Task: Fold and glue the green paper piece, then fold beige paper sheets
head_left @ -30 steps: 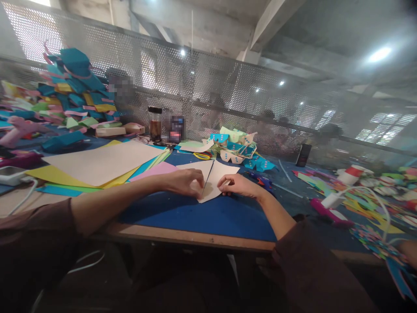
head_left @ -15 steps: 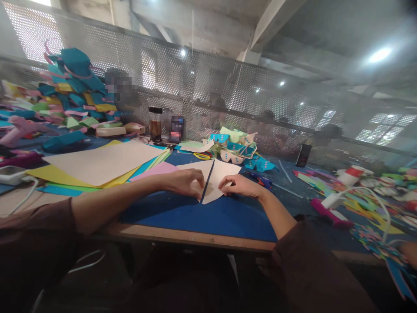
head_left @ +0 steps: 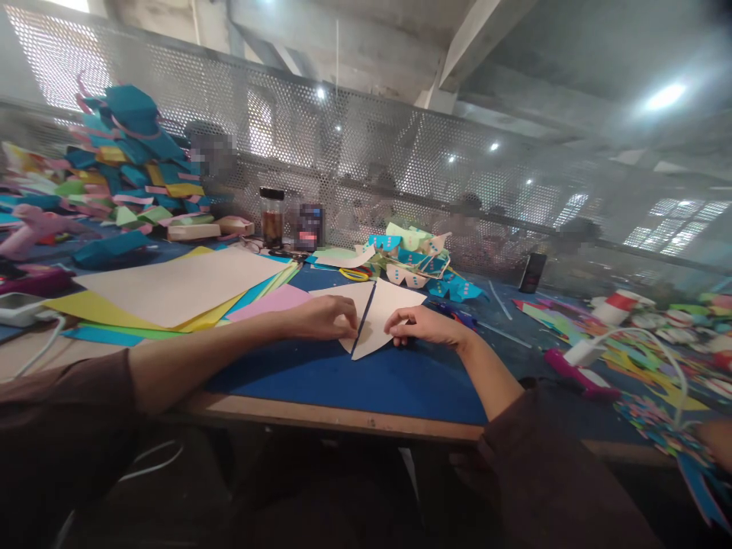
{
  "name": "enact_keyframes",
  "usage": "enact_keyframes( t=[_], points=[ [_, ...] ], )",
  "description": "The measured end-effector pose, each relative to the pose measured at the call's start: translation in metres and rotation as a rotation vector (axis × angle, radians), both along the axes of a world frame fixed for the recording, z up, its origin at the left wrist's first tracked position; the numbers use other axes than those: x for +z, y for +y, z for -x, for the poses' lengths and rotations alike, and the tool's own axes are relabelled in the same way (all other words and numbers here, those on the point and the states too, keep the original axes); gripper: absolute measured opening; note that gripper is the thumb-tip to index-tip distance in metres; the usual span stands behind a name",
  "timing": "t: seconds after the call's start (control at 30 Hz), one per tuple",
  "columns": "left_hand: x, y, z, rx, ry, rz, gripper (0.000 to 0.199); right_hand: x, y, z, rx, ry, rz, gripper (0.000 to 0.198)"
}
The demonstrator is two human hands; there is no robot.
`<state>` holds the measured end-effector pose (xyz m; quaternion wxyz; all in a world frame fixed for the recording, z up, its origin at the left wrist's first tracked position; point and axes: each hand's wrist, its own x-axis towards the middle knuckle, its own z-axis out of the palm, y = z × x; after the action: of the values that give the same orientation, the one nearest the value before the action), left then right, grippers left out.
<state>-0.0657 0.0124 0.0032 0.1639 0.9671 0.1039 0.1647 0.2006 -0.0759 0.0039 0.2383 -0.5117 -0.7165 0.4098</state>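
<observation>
Two cream paper pieces lie flat side by side on the blue tabletop, a thin dark gap slanting between them. Over the left piece [head_left: 346, 290] rests my left hand [head_left: 327, 319], its fingers bent and fingertips down near the gap; it covers much of that piece. My right hand [head_left: 428, 326] lies on the right piece [head_left: 380, 313], fingers loosely curved and partly apart, tips touching the paper near its right side. Neither hand is lifting paper. A pink sheet [head_left: 274, 301] lies beside my left wrist. A blue tool [head_left: 457, 311], its kind unclear, is behind my right hand.
Large cream [head_left: 188, 282] and yellow sheets cover the left. Behind the pieces are yellow-handled scissors [head_left: 354, 274], a pile of dotted paper shapes [head_left: 415, 255] and a lidded jar [head_left: 272, 217]. A purple power strip [head_left: 580, 374] stands right. Another person's hand [head_left: 714, 442] is at far right.
The right paper piece has turned slightly, its lower tip shifting left and narrowing the gap. My left fingertips have drawn closer together; my right hand has barely moved.
</observation>
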Motion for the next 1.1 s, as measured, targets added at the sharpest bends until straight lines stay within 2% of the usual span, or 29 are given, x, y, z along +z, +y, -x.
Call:
enact_keyframes(
  t=[0.3,0.53,0.7,0.87,1.1],
  points=[
    [-0.01,0.001,-0.001,0.02,-0.057,-0.088,0.017,0.007,-0.008,0.007,0.096,-0.04,0.107,0.036],
    [-0.017,0.004,-0.001,0.014,-0.085,-0.139,0.015,0.013,-0.015,0.012,0.174,-0.011,0.278,0.042],
    [-0.018,0.002,-0.002,0.036,-0.094,-0.153,0.013,0.017,-0.017,0.016,0.17,0.013,0.308,0.041],
    [-0.019,0.001,-0.002,0.03,-0.111,-0.154,0.015,0.008,-0.009,0.017,0.064,0.06,0.168,0.034],
    [-0.028,0.002,-0.006,0.076,-0.154,-0.154,0.015,-0.007,0.003,0.025,-0.232,0.06,-0.143,0.025]
  ],
)
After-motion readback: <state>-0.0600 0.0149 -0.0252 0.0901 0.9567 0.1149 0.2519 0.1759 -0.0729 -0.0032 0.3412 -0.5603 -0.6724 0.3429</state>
